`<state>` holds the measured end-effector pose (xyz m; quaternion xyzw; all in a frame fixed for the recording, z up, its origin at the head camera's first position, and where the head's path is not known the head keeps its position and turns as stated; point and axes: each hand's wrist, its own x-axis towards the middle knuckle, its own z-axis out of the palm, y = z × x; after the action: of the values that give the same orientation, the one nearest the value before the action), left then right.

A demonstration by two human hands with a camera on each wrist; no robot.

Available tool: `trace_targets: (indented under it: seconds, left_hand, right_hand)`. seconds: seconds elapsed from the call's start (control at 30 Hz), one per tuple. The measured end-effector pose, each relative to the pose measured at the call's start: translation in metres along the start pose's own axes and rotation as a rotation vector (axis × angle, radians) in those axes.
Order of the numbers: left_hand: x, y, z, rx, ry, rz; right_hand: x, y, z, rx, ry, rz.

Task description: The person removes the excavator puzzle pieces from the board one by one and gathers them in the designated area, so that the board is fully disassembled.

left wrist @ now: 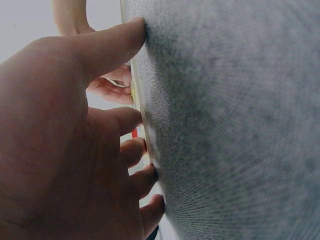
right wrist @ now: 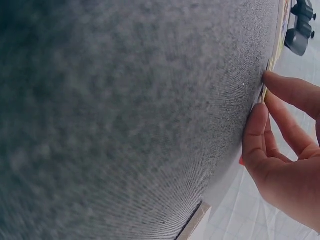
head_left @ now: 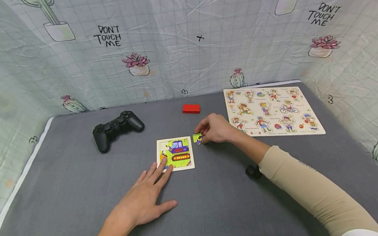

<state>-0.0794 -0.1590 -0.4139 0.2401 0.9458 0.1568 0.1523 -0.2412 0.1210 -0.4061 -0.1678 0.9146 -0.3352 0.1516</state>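
Observation:
A small square jigsaw puzzle [head_left: 183, 163] with a purple tracked vehicle on a green ground lies on the grey table in front of me. My left hand [head_left: 142, 201] is spread flat with its fingertips on the puzzle's lower left side and its thumb out on the cloth. Just beyond the puzzle's right edge, my right hand [head_left: 215, 128] pinches a green puzzle piece [head_left: 197, 138] between thumb and fingers. In the right wrist view the right hand [right wrist: 285, 145] is low over the cloth, with the piece mostly hidden.
A black game controller [head_left: 117, 129] lies at the back left. Behind the puzzle is a red block [head_left: 191, 108]. At the right, a large wooden picture board [head_left: 276, 110] shows several children's figures. A patterned cloth [head_left: 176, 34] hangs behind the table.

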Motion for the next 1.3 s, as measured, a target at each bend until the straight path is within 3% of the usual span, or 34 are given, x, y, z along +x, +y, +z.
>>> trace_targets:
  seconds: [0.63,1.3]
  left_hand:
    - [0.000,0.000,0.000,0.000,-0.003,-0.002]
    - [0.001,0.000,-0.001,0.011,-0.016,-0.014]
  right_hand:
    - [0.000,0.000,0.001,-0.004,0.009,-0.018]
    - [-0.002,-0.015,0.007,0.026,0.045,-0.092]
